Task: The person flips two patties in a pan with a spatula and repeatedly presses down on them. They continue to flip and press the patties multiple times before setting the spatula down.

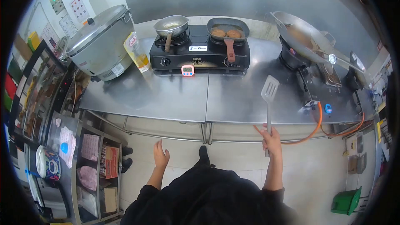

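A grey slotted spatula (269, 96) points up over the steel table's front edge, its handle in my right hand (272, 141), whose fingers are wrapped round it. My left hand (161, 154) hangs in front of the table with its fingers stretched out and nothing in it. On a black two-burner gas stove (199, 60) stand a small frying pan (171, 26) at left and a square dark pan (228, 28) at right. Two browned patties (225, 33) lie in the square pan. Against the stove's front leans a pink-rimmed timer (188, 71).
A large rice cooker (101, 41) and an oil bottle (136, 52) stand left of the stove. To the right, a wok (302, 33) with brown liquid sits on a burner, near an orange hose (320, 118) and a blue timer (328, 108). Shelves (100, 162) stand at lower left, a green bin (346, 201) at lower right.
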Demonstrator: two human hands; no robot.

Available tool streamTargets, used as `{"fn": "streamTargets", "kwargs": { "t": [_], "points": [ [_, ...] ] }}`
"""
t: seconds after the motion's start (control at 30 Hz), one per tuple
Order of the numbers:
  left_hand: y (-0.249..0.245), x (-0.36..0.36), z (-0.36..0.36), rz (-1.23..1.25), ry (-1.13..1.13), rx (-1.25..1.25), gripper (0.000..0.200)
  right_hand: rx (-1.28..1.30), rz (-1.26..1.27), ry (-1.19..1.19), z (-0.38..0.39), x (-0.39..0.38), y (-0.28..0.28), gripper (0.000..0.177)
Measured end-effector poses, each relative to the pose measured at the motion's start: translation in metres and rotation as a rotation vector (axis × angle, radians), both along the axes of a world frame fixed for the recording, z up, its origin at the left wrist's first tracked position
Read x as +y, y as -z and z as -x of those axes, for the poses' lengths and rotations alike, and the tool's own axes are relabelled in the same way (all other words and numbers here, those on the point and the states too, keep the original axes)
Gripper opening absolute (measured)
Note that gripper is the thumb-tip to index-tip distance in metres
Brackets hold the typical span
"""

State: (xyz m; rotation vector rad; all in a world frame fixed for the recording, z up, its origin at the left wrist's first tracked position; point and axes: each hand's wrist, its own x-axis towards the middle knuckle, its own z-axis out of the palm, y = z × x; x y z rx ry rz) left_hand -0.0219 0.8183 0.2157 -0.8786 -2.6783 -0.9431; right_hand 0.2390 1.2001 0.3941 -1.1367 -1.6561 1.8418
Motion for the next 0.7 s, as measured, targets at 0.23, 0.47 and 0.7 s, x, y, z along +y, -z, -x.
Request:
{"fn": "streamTargets", "kwargs": {
  "t": [0.23, 0.47, 0.7],
  "points": [
    [-0.09, 0.119, 0.092, -0.194, 0.13, 0.131, 0.054, -0.034, -0.391, -0.082, 0.115, 0.099, -0.089, 0.028],
    [-0.148, 0.265, 0.162, -0.308, 0.537, 0.168, 0.055, -0.56, -1.139, -0.007, 0.226, 0.176, -0.103, 0.027],
    [-0.217, 0.396, 0.171, -0.303, 0.884, 0.318, 0.061, -0.966, -1.393, -0.169, 0.316, 0.219, -0.136, 0.026]
  ]
}}
